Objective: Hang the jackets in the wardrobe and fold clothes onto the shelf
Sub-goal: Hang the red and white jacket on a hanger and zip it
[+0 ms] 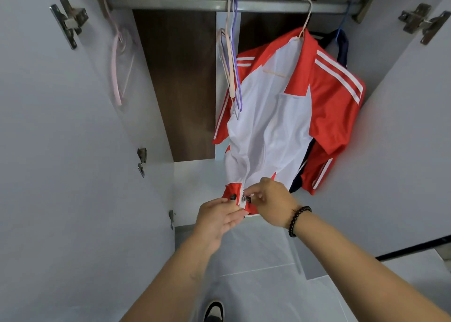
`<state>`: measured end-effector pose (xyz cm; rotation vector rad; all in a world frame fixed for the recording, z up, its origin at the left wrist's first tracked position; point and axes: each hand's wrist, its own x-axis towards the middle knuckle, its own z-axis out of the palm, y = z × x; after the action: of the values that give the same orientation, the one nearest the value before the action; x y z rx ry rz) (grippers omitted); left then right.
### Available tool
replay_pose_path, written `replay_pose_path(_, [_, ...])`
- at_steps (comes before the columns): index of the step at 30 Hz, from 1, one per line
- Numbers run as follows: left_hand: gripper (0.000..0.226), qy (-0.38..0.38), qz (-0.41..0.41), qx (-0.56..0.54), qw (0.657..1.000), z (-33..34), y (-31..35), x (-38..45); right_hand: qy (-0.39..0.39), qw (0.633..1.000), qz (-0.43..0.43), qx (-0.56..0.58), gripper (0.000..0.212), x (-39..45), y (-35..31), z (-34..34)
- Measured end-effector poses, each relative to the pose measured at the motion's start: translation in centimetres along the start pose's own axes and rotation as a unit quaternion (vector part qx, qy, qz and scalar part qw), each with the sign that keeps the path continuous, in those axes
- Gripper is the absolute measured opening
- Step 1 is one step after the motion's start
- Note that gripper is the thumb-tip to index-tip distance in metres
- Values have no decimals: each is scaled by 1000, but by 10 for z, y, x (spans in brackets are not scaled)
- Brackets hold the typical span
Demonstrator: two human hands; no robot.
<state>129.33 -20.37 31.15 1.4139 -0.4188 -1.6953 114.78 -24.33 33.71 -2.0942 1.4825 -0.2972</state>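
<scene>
Wardrobe interior, seen from below the rail (170, 3); both doors swung wide, hinges on each.

Jacket (275, 116): red and white, white stripes on the shoulders, hanging on a pale hanger (306, 16) towards the right of the rail. Front partly zipped; the white lining shows at the open collar. Its right sleeve drapes down behind the body.

Dark garment (341, 43): on a blue hanger, just behind the jacket at the far right. Mostly hidden; only a shoulder and a strip of hem below the jacket can be seen.

Spare hangers (231, 53): a pale and a purple one bunched mid-rail, touching the jacket's left shoulder. How many are in the bunch is hard to tell.

Pink hanger (117, 60): far left of the rail, blurred against the door.

Left hand (217, 220): fingers curled on the hem, left of the zip (244, 199).

Right hand (271, 200): fingertips pinching at the zip's lower end; the slider itself is hidden by the fingers. Dark bead bracelet (297, 220) on the wrist.

Shelf (195, 182): white, below the jacket, partly covered by the hands.

Shoe (214, 312): on the tiled floor, cut off by the bottom edge.
</scene>
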Motion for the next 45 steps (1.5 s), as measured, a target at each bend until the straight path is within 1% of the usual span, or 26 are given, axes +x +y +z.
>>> replay_pose_path(2, [15,-38,-8,-17,999,-5,5,1,-3,1000,-13,20,27,-3,0,-3])
replay_pose_path(5, [11,-86,-4,-33,996,-8,15,2,25,995,-63,79,16,-9,-1,-8])
replay_pose_path(8, [13,-123,21,-22,992,-6,24,1,66,987,-110,95,16,-15,-3,-8])
replay_pose_path(9, [13,-127,27,-20,991,-4,26,-1,92,985,-117,84,16,-18,-4,-7])
replay_pose_path(11, [13,-128,31,-30,991,-1,29,-4,160,976,-145,26,23,-21,-6,-5])
replay_pose_path(14, [17,-126,39,-55,990,2,31,-9,284,932,-206,-96,25,-24,-8,3])
replay_pose_path(15, [19,-126,46,-64,989,3,31,-10,315,919,-208,-116,24,-25,-9,6])
replay_pose_path(17, [19,-126,62,-71,988,4,32,-12,344,908,-198,-132,24,-25,-13,10])
replay_pose_path(21, [16,-117,75,-52,989,6,30,-17,357,901,-198,-148,19,-28,-18,9])
replay_pose_path(24, [26,-122,81,-50,988,8,28,-20,374,888,-213,-165,18,-32,-19,6])
replay_pose_path(26, [31,-126,84,-47,987,9,26,-23,373,886,-216,-171,17,-35,-18,5])
replay_pose_path(29, [23,-129,80,-39,988,9,22,-25,369,888,-215,-171,18,-39,-16,8])
replay_pose_path(31, [24,-132,73,-42,988,9,20,-26,375,888,-212,-159,18,-42,-14,10])
replay_pose_path(33, [27,-143,65,-73,985,12,18,-29,392,888,-201,-136,16,-45,-12,13])
replay_pose_path(36, [14,-166,58,-132,976,22,15,-35,432,883,-152,-102,18,-51,-11,17])
replay_pose_path(39, [15,-182,56,-144,971,34,10,-40,470,873,-108,-74,13,-56,-14,18])
replay_pose_path(41, [15,-176,47,-144,973,42,5,-42,472,872,-101,-75,10,-61,-14,17])
replay_pose_path(45, [16,-168,40,-149,974,50,-4,-46,443,883,-100,-120,12,-72,-9,13])
